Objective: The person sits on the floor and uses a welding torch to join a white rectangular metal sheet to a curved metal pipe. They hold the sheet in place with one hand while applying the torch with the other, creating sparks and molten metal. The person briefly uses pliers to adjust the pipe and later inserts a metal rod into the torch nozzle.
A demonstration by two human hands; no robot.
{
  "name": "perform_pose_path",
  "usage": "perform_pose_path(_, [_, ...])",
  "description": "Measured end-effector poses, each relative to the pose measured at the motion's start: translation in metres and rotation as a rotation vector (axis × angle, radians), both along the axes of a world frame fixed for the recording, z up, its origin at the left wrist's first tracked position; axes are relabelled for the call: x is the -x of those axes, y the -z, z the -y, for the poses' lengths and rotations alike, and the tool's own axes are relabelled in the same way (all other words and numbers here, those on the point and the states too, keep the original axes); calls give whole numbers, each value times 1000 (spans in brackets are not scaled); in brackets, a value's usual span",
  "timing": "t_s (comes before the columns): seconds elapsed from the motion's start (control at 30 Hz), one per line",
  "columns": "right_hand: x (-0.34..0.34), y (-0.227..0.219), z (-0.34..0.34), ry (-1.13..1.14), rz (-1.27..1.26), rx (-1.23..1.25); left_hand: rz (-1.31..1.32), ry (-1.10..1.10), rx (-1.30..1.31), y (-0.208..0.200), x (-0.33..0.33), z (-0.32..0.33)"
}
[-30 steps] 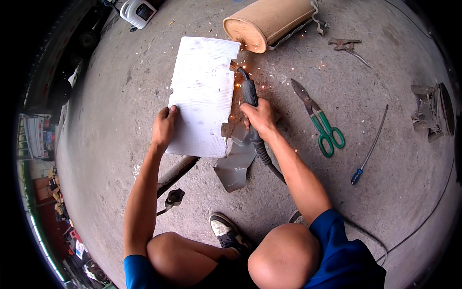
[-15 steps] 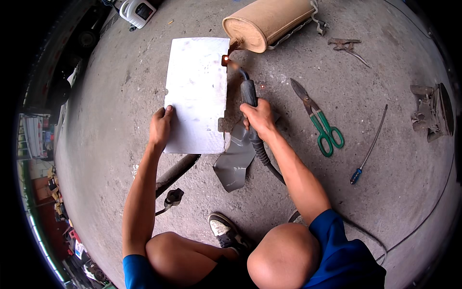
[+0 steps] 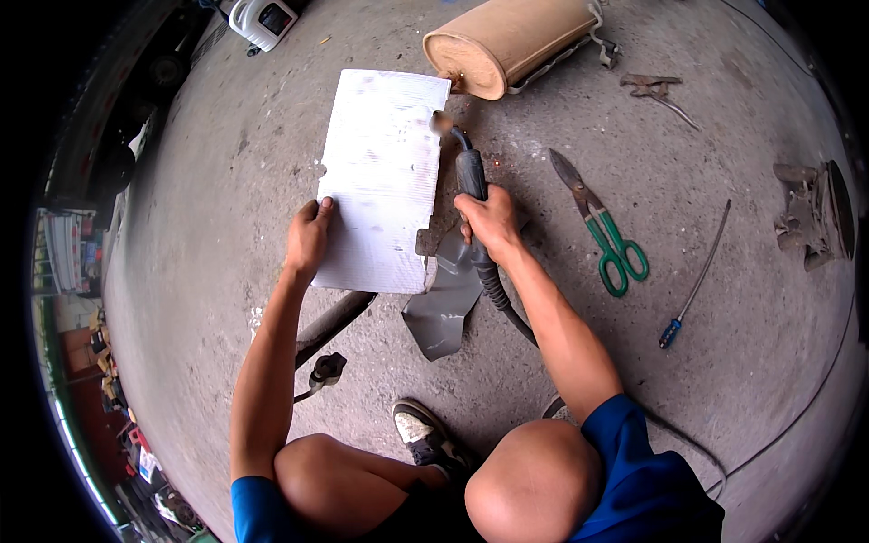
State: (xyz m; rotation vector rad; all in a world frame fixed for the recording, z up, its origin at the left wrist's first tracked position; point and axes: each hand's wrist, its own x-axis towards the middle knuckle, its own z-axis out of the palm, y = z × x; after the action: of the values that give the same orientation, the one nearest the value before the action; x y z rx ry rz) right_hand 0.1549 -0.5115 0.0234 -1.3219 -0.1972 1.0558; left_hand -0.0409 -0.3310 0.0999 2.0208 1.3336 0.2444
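Observation:
My left hand (image 3: 308,237) is closed on the left edge of a white ribbed cardboard sheet (image 3: 380,181), thumb on top. The sheet leans slightly right, with dark notches along its right edge. My right hand (image 3: 490,220) wraps round the black handle of a welding torch (image 3: 470,172). Its bent neck points up and left, the tip by the sheet's right edge. Just beyond lies a tan muffler (image 3: 525,41), with a rusty spot at its near end. A bent grey metal sheet (image 3: 444,312) and a dark pipe (image 3: 335,328) lie partly beneath the cardboard.
On the concrete floor to the right lie green-handled tin snips (image 3: 597,222), a blue-handled screwdriver (image 3: 695,276), locking pliers (image 3: 659,95) and a rusty metal part (image 3: 815,215). The torch cable (image 3: 683,436) runs past my right leg. A white jug (image 3: 261,23) stands far left.
The cardboard's top has swung to the right, over the spot where the glow was. The bright glow at the torch tip is gone. The torch has hardly moved.

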Motion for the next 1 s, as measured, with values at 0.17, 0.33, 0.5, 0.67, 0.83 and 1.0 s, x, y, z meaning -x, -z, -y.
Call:
perform_pose_path(0.17, [0, 0, 0, 0, -5, 10, 41, -56, 20, 0, 1, -2])
perform_pose_path(0.33, [0, 3, -1, 0, -17, -14, 90, -56, 7, 4, 5, -5])
perform_pose_path(0.5, [-1, 2, -1, -8, -10, -5, 5, 2, 15, -3, -1, 2])
perform_pose_path(0.67, [-2, 2, 0, 9, -21, -23, 55, 12, 0, 0, -2, 2])
perform_pose_path(0.83, [-3, -1, 2, 3, -20, -5, 99, -51, 3, 3, 5, -9])
perform_pose_path(1.0, [-3, 1, 1, 8, -35, -21, 22, -87, 52, 0, 11, -14])
